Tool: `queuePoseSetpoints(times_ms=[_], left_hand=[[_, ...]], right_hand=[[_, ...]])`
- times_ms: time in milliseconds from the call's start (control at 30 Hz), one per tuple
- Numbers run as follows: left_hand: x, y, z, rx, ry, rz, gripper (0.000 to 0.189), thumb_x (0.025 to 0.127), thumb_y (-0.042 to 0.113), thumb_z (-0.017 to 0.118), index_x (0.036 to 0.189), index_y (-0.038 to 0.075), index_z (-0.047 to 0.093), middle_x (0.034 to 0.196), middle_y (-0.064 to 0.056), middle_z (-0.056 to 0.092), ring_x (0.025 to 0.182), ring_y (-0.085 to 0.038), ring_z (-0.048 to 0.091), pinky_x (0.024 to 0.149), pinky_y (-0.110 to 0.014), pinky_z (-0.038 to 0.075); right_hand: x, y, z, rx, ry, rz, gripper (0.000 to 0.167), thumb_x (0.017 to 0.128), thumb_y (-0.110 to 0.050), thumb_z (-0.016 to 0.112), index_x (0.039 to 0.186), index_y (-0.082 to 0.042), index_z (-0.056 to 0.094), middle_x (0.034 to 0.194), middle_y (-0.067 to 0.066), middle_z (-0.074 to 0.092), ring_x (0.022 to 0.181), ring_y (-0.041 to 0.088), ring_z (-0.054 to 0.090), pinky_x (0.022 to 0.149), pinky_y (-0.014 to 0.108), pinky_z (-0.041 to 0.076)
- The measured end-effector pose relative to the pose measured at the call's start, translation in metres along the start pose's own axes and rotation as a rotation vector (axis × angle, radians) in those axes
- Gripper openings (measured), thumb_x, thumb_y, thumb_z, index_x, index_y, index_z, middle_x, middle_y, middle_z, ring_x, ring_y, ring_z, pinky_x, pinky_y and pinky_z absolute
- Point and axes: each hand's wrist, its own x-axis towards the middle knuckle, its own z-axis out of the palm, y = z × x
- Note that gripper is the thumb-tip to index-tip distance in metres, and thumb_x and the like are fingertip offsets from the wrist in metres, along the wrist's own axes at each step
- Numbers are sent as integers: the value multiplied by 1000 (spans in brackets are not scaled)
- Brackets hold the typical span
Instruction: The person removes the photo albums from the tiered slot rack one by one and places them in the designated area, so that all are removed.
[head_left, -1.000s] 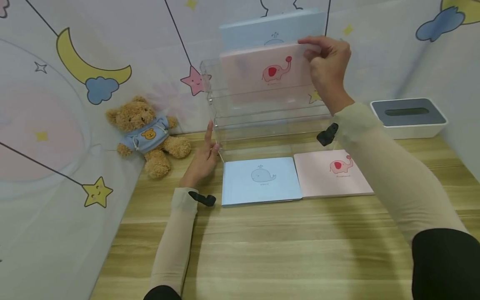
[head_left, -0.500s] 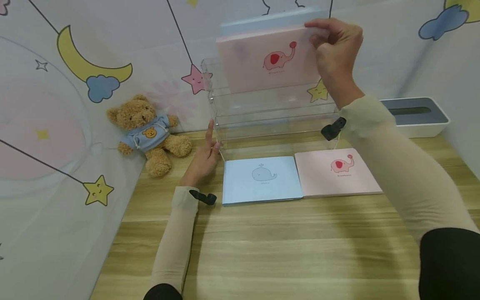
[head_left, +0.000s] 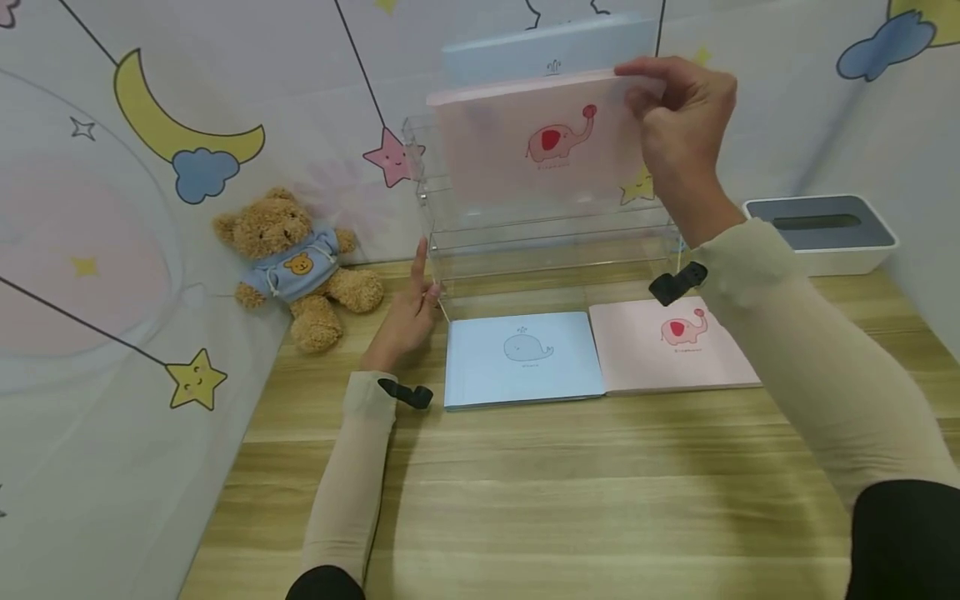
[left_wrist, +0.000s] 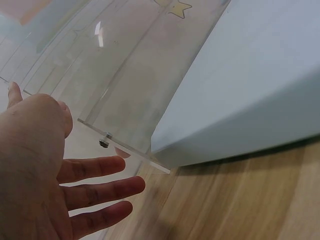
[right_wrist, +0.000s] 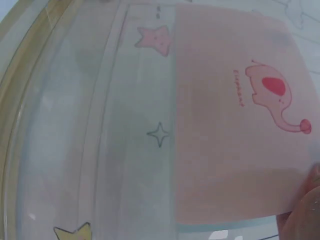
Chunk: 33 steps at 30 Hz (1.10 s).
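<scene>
1. One pink elephant book (head_left: 491, 154), upright at clear rack (head_left: 517, 257), in front of blue book (head_left: 517, 62).
2. I see right hand (head_left: 686, 125) pinching its top corner.
3. Left hand (head_left: 405, 325): fingers extended by rack's left end.

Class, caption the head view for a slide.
Right hand holds a pink elephant book at a clear tiered rack, left hand beside the rack.

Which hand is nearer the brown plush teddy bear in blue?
Left. The left hand is just right of the bear, by the clear acrylic rack; the right hand farther right, pinching a pink elephant-print book.
</scene>
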Motion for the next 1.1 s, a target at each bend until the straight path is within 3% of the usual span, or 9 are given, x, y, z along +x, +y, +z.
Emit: queuePoseSetpoints(times_ms=[200, 333, 500, 900, 1100], left_hand=[[-1, 0, -1, -2, 3, 2, 73, 118, 35, 35, 171, 40, -16, 119, -22, 75, 92, -35, 64, 97, -57, 52], [0, -2, 0, 2, 12, 17, 74, 118, 34, 35, 171, 39, -15, 103, -18, 73, 80, -31, 58, 90, -53, 51], [1, -1, 0, 9, 18, 32, 75, 118, 30, 37, 172, 36, -15, 83, -12, 59, 69, -25, 47, 80, -46, 47], [1, -1, 0, 22, 30, 48, 79, 117, 22, 41, 173, 34, -13, 83, -12, 61, 71, -26, 50, 80, -49, 49], [1, 0, -1, 32, 28, 26, 80, 117, 21, 43, 172, 36, -13, 92, -16, 66, 80, -33, 60, 87, -57, 53]], right_hand=[[-15, 10, -6, 18, -17, 54, 36, 100, 10, 62, 104, -15, 88, 106, -4, 82, 100, 11, 73, 91, 21, 59], [-25, 22, -9, 21, -24, 89, 37, 99, 11, 64, 104, -15, 88, 104, -7, 82, 95, 11, 73, 84, 20, 57], [-37, 35, -13, 23, -40, 132, 35, 98, 10, 66, 105, -16, 89, 101, -9, 82, 91, 12, 74, 79, 22, 58], [-70, 47, -24, 14, -80, 204, 31, 98, 8, 68, 110, -13, 87, 101, -8, 80, 89, 15, 71, 77, 19, 59], [-83, 43, -29, 0, -111, 283, 31, 98, 7, 68, 112, -14, 87, 110, -3, 80, 99, 17, 77, 98, 43, 63]])
